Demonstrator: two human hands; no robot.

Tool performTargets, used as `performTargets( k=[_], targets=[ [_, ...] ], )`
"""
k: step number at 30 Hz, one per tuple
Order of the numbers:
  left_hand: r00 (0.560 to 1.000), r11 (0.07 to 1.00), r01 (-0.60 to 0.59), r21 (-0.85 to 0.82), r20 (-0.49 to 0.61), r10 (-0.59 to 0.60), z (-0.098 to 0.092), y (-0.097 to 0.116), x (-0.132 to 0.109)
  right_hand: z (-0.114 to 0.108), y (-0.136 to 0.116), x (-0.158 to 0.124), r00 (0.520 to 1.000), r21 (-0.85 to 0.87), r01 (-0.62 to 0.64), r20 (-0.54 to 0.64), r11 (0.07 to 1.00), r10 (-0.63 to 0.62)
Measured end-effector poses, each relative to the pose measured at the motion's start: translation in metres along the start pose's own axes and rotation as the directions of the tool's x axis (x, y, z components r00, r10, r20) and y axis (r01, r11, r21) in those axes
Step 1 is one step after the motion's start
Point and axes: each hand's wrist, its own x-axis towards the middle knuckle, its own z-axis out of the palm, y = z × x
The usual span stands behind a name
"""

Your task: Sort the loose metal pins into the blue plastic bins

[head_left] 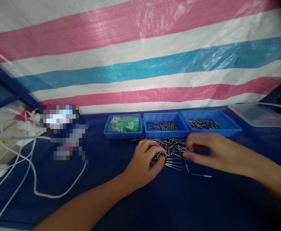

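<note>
A loose pile of metal blind rivets point(171, 146) lies on the dark blue tabletop, in front of three blue trays. My left hand point(146, 160) rests on the pile's left side with curved fingers; thumb and fingertips are apart, and rivets show between them. Some rivets fan out to the right from beneath its thumb. At the pile's right edge is my right hand point(209, 150), slightly blurred, fingers bent and thumb close to the fingertips. Anything pinched there is too unclear to make out. One single rivet point(204, 175) lies apart, nearer to me.
The left tray point(123, 134) holds green packets; the middle tray point(166, 133) and right tray point(229, 125) hold rivets. A translucent lid point(260, 115) lies at the right. White cables point(36, 179) loop across the left side. A striped sheet point(140, 70) hangs behind.
</note>
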Motion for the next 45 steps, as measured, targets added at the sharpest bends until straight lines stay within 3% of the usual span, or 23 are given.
performTargets(
  k=[1,3,8,18,25,31,39,43,45],
  targets=[
    [1.0,1.0,0.002,0.0,0.001,-0.002,0.0,0.0,0.0,0.002,-0.003,-0.004,0.992,0.04,0.013,0.125,0.999,-0.018],
    [1.0,1.0,0.01,0.0,0.007,-0.01,0.0,0.0,0.0,0.009,-0.005,-0.01,0.964,0.092,-0.014,0.265,0.996,-0.011],
    [1.0,1.0,0.011,0.009,0.023,-0.011,0.0,-0.002,0.0,0.017,-0.002,-0.013,0.942,0.109,-0.075,0.333,0.991,0.035],
    [0.999,1.0,-0.011,0.007,0.036,0.01,0.001,-0.003,0.0,0.022,-0.001,-0.006,0.962,0.023,-0.006,0.272,1.0,0.0],
    [0.999,1.0,-0.004,0.017,0.049,0.004,0.001,-0.003,0.0,0.019,0.001,-0.023,0.96,-0.052,-0.094,0.259,0.994,0.105],
    [0.999,1.0,0.001,0.014,0.048,-0.002,0.0,-0.001,0.001,0.025,0.004,-0.023,0.958,-0.08,-0.091,0.265,0.993,0.109],
    [0.999,0.999,-0.001,0.036,0.052,-0.001,0.0,-0.002,0.0,0.027,-0.027,-0.015,0.972,-0.153,-0.051,0.217,0.987,0.084],
    [0.997,0.998,-0.055,0.016,0.06,0.054,-0.002,0.0,0.0,0.02,-0.044,-0.01,0.983,0.012,0.007,0.184,1.0,-0.009],
    [0.987,0.992,-0.125,-0.018,0.098,0.126,-0.003,0.001,0.0,0.017,-0.05,-0.008,0.994,0.16,0.053,0.083,0.986,-0.067]
  ],
)
